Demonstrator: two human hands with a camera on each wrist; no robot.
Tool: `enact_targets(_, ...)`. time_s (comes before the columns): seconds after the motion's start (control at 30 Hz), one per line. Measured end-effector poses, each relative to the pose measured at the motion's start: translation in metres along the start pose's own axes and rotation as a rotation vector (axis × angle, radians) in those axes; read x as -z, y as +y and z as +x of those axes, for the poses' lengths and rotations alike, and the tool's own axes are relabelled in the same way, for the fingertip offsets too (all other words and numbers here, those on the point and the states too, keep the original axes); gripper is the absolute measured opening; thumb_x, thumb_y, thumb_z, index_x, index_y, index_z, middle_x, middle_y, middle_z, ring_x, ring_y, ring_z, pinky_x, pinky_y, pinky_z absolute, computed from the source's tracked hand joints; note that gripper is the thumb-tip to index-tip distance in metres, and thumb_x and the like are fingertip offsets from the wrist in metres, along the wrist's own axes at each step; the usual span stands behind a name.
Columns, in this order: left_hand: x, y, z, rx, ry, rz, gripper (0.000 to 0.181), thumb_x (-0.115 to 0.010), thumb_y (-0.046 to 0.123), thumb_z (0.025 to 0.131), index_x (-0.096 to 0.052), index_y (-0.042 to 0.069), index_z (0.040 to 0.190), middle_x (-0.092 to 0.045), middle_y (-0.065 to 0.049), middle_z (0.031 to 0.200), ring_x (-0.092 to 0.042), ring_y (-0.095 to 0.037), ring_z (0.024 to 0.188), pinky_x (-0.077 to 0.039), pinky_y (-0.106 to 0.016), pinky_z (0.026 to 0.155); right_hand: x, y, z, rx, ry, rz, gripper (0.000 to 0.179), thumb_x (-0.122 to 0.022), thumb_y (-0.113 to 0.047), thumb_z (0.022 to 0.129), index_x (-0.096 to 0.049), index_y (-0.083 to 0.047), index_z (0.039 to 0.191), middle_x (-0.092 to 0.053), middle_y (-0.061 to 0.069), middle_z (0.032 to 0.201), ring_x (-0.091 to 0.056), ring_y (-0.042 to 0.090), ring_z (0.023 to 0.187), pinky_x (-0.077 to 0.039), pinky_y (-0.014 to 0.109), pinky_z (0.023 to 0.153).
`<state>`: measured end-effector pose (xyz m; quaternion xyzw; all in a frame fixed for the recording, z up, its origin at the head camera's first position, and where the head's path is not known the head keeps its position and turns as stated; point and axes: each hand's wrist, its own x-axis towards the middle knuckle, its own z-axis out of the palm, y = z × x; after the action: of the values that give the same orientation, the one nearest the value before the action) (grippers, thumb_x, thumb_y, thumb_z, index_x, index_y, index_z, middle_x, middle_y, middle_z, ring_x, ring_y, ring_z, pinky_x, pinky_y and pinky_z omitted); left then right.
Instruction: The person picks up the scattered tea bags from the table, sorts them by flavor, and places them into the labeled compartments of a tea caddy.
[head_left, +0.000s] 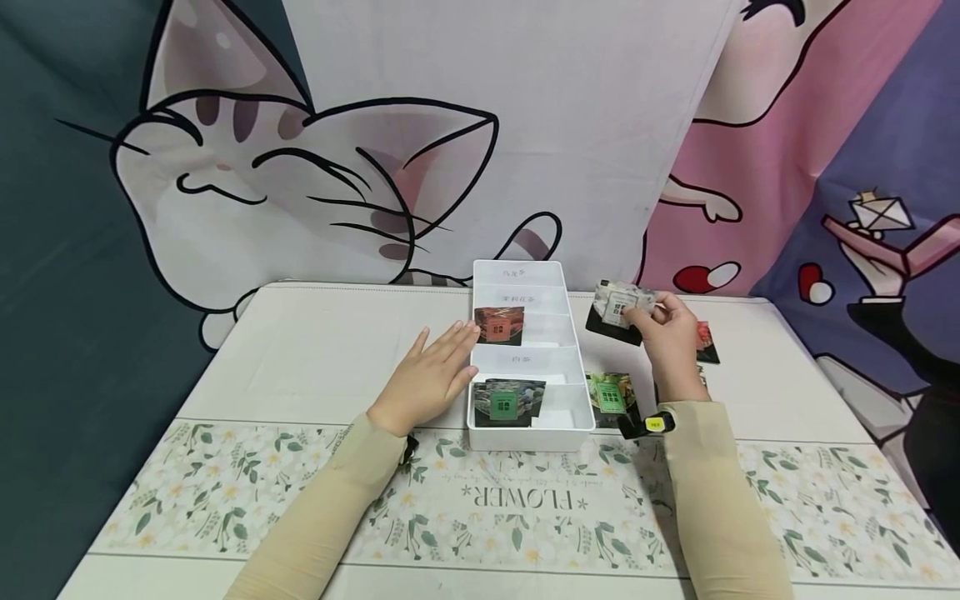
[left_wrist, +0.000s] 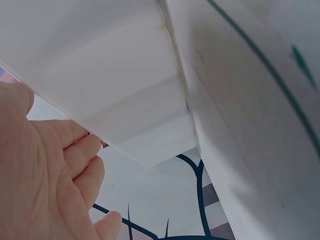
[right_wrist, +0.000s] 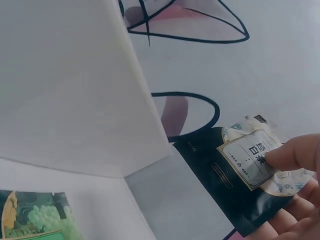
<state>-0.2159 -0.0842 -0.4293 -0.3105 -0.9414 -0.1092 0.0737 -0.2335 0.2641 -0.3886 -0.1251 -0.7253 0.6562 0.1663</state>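
Sachet (head_left: 617,312), black with a pale patterned end, is pinched between the thumb and fingers of the right hand (head_left: 670,346), just right of the white box (head_left: 525,440). Its label faces up, the black end pointing toward the person and slightly left, the pale end away; its outline is nearly square, so I cannot tell a long axis. The left hand (head_left: 426,377), fingers extended, touches the box's left side. A green packet (head_left: 611,398) lies right of the box.
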Motion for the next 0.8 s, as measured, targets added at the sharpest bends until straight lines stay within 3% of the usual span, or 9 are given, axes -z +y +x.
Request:
enact_targets(0.1, 0.000, 0.001, 0.000, -0.001, 0.000, 0.000, 0.060, -0.032, 0.043, 0.111, -0.021, 0.014, 0.163, -0.020, 0.000, 0.167, -0.016, -0.018, 0.155, -0.003, -0.049, 0.126, 0.000, -0.004, -0.002, 0.018, 0.003, 0.001, 0.012, -0.070, -0.006, 0.093, -0.061, -0.013, 0.097, -0.069, -0.009, 0.087, -0.057, 0.006, 0.079, -0.044, 0.020, 0.067)
enact_targets(0.3, 0.000, 0.000, 0.000, -0.005, 0.003, 0.001, 0.060, -0.032, 0.042, 0.111, -0.022, 0.013, 0.162, -0.020, 0.000, 0.167, -0.016, -0.018, 0.155, -0.003, -0.049, 0.126, -0.002, -0.014, -0.008, 0.054, -0.017, 0.022, 0.011, -0.071, -0.006, 0.092, -0.061, -0.012, 0.095, -0.069, -0.009, 0.081, -0.042, 0.004, 0.062, -0.031, 0.019, 0.051)
enact_targets(0.5, 0.000, 0.000, 0.000, -0.004, 0.003, -0.003, 0.060, -0.032, 0.042, 0.111, -0.023, 0.013, 0.162, -0.021, -0.001, 0.167, -0.017, -0.019, 0.155, -0.004, -0.050, 0.126, -0.007, -0.025, -0.012, 0.033, -0.081, 0.100, 0.012, -0.070, -0.002, 0.091, -0.062, -0.010, 0.095, -0.072, -0.011, 0.081, -0.058, 0.000, 0.070, -0.043, 0.015, 0.055)
enact_targets(0.57, 0.000, 0.000, 0.000, -0.002, -0.002, -0.004, 0.060, -0.031, 0.043, 0.111, -0.022, 0.013, 0.162, -0.021, -0.001, 0.167, -0.017, -0.019, 0.155, -0.004, -0.049, 0.126, -0.008, -0.028, -0.014, 0.019, -0.099, 0.095, 0.012, -0.071, -0.003, 0.091, -0.061, -0.011, 0.094, -0.073, -0.012, 0.081, -0.062, 0.001, 0.075, -0.048, 0.017, 0.060)
enact_targets(0.67, 0.000, 0.000, 0.000, -0.004, 0.000, -0.006, 0.060, -0.031, 0.043, 0.111, -0.022, 0.013, 0.162, -0.021, -0.001, 0.168, -0.016, -0.019, 0.155, -0.004, -0.049, 0.126, -0.010, -0.030, -0.016, 0.002, -0.133, 0.089, 0.012, -0.071, -0.006, 0.092, -0.061, -0.013, 0.091, -0.073, -0.014, 0.081, -0.065, 0.001, 0.082, -0.053, 0.030, 0.083)
enact_targets(0.8, -0.001, -0.001, 0.000, -0.005, -0.001, -0.014, 0.060, -0.032, 0.043, 0.111, -0.022, 0.013, 0.162, -0.020, 0.000, 0.168, -0.016, -0.018, 0.155, -0.003, -0.049, 0.126, -0.012, -0.032, -0.019, -0.001, -0.185, 0.103, 0.014, -0.072, -0.009, 0.091, -0.059, -0.014, 0.091, -0.072, -0.014, 0.079, -0.067, 0.002, 0.088, -0.039, 0.058, 0.109)
